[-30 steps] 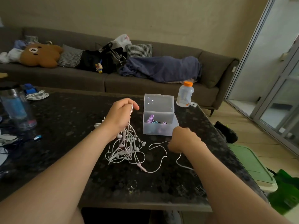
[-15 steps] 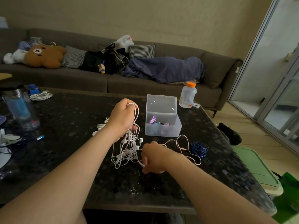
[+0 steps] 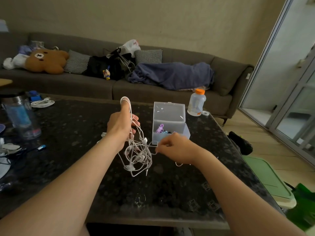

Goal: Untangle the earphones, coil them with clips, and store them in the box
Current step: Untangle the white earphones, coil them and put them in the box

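Left hand (image 3: 120,126), raised above the dark surface (image 3: 68,130), grips the tangled white earphones (image 3: 138,155), one loop over its upright forefinger. The tangle hangs between both hands. Right hand (image 3: 177,149) pinches a strand just before the open clear box (image 3: 170,124); bottle (image 3: 196,103) stands beyond.
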### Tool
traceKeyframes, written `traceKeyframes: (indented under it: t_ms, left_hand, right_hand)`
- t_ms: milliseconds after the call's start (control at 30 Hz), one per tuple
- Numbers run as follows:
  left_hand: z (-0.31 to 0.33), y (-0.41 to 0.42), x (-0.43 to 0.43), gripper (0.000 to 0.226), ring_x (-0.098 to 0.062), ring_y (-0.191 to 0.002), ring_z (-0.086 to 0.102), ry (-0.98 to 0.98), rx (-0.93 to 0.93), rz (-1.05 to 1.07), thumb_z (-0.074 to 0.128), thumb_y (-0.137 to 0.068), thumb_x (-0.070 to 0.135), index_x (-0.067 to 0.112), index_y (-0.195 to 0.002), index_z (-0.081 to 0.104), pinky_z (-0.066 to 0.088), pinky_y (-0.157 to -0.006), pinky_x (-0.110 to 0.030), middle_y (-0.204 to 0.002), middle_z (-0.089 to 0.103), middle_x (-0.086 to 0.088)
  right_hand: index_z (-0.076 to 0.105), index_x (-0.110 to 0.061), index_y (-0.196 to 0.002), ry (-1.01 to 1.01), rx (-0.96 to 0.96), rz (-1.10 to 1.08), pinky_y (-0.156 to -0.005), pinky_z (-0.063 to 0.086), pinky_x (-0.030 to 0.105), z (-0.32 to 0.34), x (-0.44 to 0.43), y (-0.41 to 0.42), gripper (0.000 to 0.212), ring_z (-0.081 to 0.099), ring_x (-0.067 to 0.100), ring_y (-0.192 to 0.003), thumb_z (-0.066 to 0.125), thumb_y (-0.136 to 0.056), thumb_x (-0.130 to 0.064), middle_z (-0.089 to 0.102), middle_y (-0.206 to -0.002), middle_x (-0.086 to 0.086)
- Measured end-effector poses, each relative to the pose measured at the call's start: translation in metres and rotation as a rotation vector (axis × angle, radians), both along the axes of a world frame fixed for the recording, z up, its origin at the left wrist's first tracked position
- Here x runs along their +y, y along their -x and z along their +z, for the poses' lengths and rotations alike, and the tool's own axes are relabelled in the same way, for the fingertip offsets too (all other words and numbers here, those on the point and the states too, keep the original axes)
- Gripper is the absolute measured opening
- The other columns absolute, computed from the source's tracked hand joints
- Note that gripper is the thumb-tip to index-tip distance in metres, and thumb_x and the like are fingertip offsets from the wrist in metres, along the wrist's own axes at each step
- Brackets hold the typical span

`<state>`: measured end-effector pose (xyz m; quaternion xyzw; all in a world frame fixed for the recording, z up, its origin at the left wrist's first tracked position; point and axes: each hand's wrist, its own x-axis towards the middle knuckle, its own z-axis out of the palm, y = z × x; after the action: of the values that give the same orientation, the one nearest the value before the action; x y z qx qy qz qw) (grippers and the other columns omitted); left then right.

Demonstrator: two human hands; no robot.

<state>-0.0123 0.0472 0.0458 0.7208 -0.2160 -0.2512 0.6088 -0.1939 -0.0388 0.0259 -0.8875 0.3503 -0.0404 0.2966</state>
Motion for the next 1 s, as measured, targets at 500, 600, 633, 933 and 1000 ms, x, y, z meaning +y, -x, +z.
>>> traceKeyframes:
  t_ms: [500, 600, 633, 933, 1000]
  left_hand:
    - [0.012, 0.011, 0.006, 0.097, -0.041, -0.098, 0.074, -0.077, 0.52, -0.001, 0.031, -0.093, 0.089, 0.005, -0.131, 0.061, 0.061, -0.087, -0.053, -0.117, 0.068, -0.025]
    - [0.011, 0.007, 0.009, 0.081, -0.039, -0.097, 0.075, -0.224, 0.507, -0.129, 0.041, -0.1, 0.074, -0.001, -0.118, 0.067, 0.058, -0.083, -0.05, -0.112, 0.074, -0.023]
    - [0.01, 0.005, 0.011, 0.073, -0.04, -0.099, 0.076, -0.266, 0.494, -0.197, 0.044, -0.101, 0.065, -0.001, -0.118, 0.07, 0.057, -0.088, -0.051, -0.114, 0.076, -0.023]
    - [0.006, 0.007, 0.015, 0.053, -0.031, -0.111, 0.072, -0.234, 0.321, -0.657, 0.085, -0.086, 0.034, 0.007, -0.129, 0.07, 0.056, -0.103, -0.047, -0.128, 0.074, -0.02]
    - [0.001, 0.006, 0.012, 0.054, -0.03, -0.101, 0.074, -0.254, 0.282, -0.605, 0.084, -0.084, 0.004, 0.003, -0.135, 0.063, 0.061, -0.094, -0.043, -0.125, 0.074, -0.023]
  right_hand:
    - [0.08, -0.015, -0.103, -0.277, -0.669, -0.295, -0.084, 0.046, 0.022, 0.026, 0.011, 0.017, 0.033, 0.065, 0.008, -0.1, 0.052, -0.111, -0.03, 0.075, -0.104, -0.004]
    - [0.078, -0.013, -0.096, -0.217, -0.728, -0.326, -0.072, 0.048, 0.016, 0.031, 0.015, 0.014, 0.036, 0.064, 0.006, -0.09, 0.048, -0.113, -0.026, 0.073, -0.096, -0.006]
    - [0.077, -0.011, -0.096, -0.234, -0.77, -0.33, -0.072, 0.051, 0.017, 0.03, 0.014, 0.013, 0.038, 0.067, 0.007, -0.085, 0.046, -0.113, -0.026, 0.075, -0.091, -0.002]
    - [0.068, -0.014, -0.113, -0.398, -0.798, -0.524, -0.077, 0.065, 0.034, 0.034, 0.017, 0.006, 0.031, 0.079, 0.02, -0.093, 0.042, -0.115, -0.029, 0.079, -0.105, 0.01]
    - [0.068, -0.014, -0.11, -0.349, -0.818, -0.604, -0.084, 0.064, 0.039, 0.037, 0.015, 0.007, 0.03, 0.077, 0.021, -0.095, 0.042, -0.114, -0.028, 0.078, -0.105, 0.009]
